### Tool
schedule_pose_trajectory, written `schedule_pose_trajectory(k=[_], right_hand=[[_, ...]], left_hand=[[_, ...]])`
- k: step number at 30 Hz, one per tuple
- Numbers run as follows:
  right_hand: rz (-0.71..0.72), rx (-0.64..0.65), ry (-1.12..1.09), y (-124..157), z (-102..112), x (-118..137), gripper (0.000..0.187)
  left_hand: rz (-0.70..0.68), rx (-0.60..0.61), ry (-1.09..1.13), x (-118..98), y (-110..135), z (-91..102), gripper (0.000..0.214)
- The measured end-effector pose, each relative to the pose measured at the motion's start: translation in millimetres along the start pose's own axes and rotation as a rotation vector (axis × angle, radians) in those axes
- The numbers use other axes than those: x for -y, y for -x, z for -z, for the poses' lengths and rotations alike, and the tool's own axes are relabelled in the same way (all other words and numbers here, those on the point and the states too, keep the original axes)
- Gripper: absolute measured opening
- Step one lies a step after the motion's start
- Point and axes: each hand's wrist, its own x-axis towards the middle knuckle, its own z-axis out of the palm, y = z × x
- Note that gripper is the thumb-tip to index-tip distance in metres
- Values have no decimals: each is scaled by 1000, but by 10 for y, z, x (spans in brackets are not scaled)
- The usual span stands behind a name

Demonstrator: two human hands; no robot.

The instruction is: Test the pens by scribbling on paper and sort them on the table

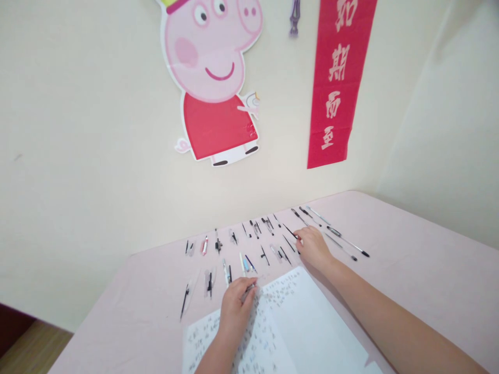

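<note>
An open notebook (312,332) with handwriting lies on the pale pink table (409,270) in front of me. My left hand (235,306) rests on its left page, fingers curled round a thin pen-like piece (251,285). My right hand (312,246) reaches past the notebook's top edge to the rows of pens and pen parts (253,244), its fingers bent over a thin black refill (290,231). What the fingertips pinch is hidden.
Several whole pens (345,241) lie to the right of my right hand. The table stands in a room corner. A cartoon pig cut-out (214,78) and a red banner with characters (337,83) hang on the wall behind. Wooden floor (31,348) shows at lower left.
</note>
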Motion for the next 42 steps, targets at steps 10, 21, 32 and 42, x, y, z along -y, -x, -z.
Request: schedule_pose_trajectory(k=[10, 21, 32, 42], right_hand=[[-74, 313, -1134, 104, 121, 589, 20], [-205, 472, -1269, 251, 234, 844, 31], [-95, 486, -1159, 280, 245, 879, 35], [68, 483, -1082, 307, 169, 891, 27]], left_hand=[[-3, -13, 27, 23, -7, -4, 21], [11, 0, 38, 15, -1, -8, 21], [10, -8, 48, 8, -21, 0, 21], [14, -11, 66, -17, -27, 12, 21]])
